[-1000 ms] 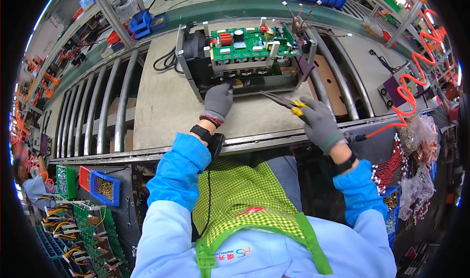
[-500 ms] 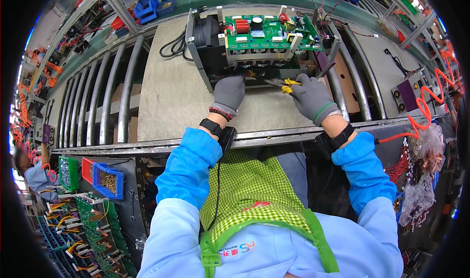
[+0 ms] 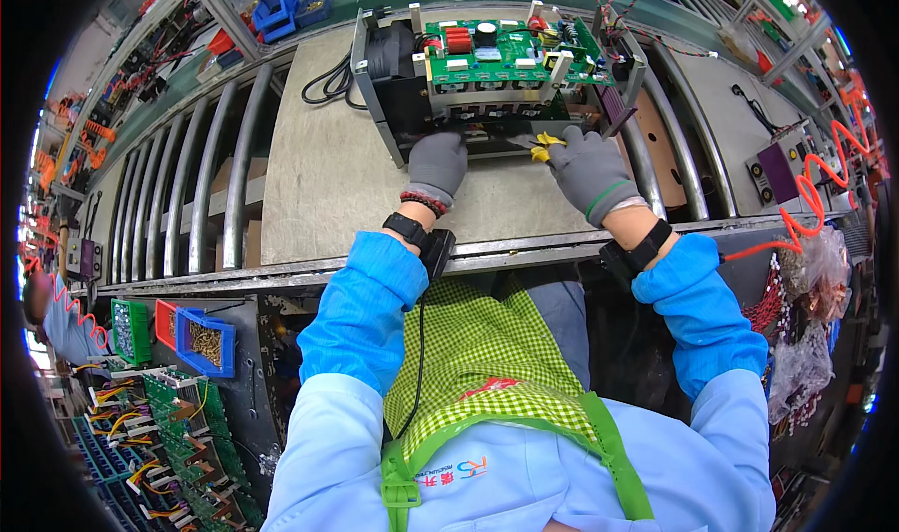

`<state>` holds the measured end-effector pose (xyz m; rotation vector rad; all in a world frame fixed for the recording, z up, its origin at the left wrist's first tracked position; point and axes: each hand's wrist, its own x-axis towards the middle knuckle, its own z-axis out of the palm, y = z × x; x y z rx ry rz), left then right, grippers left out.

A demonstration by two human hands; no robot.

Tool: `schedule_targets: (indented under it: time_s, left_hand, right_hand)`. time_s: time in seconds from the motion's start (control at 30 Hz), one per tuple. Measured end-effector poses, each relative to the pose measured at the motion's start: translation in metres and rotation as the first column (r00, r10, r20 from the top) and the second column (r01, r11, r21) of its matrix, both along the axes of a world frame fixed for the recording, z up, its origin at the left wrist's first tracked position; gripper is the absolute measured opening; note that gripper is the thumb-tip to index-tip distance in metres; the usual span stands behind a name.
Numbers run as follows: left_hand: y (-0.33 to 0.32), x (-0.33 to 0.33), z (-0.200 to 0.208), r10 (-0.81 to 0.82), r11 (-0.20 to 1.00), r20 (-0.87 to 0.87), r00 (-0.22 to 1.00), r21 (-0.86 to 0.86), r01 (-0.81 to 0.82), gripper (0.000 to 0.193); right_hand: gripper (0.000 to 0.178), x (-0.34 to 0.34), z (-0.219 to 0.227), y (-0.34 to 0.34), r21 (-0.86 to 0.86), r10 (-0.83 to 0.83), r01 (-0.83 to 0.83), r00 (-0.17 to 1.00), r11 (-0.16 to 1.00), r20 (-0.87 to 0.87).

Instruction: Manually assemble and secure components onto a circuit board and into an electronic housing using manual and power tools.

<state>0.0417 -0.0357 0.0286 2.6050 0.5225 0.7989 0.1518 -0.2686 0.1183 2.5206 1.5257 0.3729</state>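
Note:
An open metal chassis [image 3: 375, 87] stands at the far side of the bench, with a green circuit board [image 3: 510, 71] on top carrying red and black components. At its lower front edge is my left hand [image 3: 437, 165] in a grey glove; its fingers are curled and their tips are hidden, so what they hold does not show. My right hand [image 3: 590, 169], also gloved, is closed round yellow-handled pliers [image 3: 545, 148]. The pliers' jaws point left into the lower front of the chassis, toward my left fingers, where dark shadow hides the details.
Metal rollers [image 3: 213, 176] flank the pale work board [image 3: 318, 185] on both sides. Screws fill a blue bin [image 3: 206, 343] at lower left, near stacked circuit boards [image 3: 178, 438]. A red coiled hose [image 3: 807, 195] hangs at right. Loose wires [image 3: 623, 12] rise behind the chassis.
My right hand has shifted slightly left and down with the pliers, whose handles now look closer together. My left hand has moved very little. The view has shifted slightly.

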Motion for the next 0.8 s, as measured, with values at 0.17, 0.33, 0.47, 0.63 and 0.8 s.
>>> schedule_targets:
  time_s: [0.17,0.33,0.47,0.63,0.8]
  left_hand:
    - [0.005,0.000,0.005,-0.029,0.998,-0.084,0.996,-0.065,0.024,0.022]
    - [0.006,-0.001,0.010,-0.029,0.996,-0.176,0.984,-0.092,0.013,0.024]
    - [0.006,-0.001,0.014,-0.044,0.997,-0.182,0.982,-0.073,0.031,0.024]
    - [0.009,-0.002,0.017,-0.063,0.998,-0.278,0.959,-0.023,0.059,0.023]
    - [0.010,-0.003,0.014,-0.085,0.996,-0.248,0.965,0.009,0.090,0.023]
  right_hand:
    - [0.018,-0.004,-0.002,0.004,0.015,-0.026,0.026,0.999,1.000,0.034]
    - [0.019,0.000,-0.003,0.003,-0.002,-0.016,0.016,0.997,1.000,0.080]
    - [0.019,-0.008,-0.020,0.012,-0.003,-0.137,0.138,0.986,0.990,0.098]
    - [0.018,-0.011,-0.031,0.015,0.018,-0.168,0.168,0.986,0.986,0.006]
    - [0.018,-0.011,0.001,-0.002,0.117,-0.037,0.012,0.976,0.993,0.214]
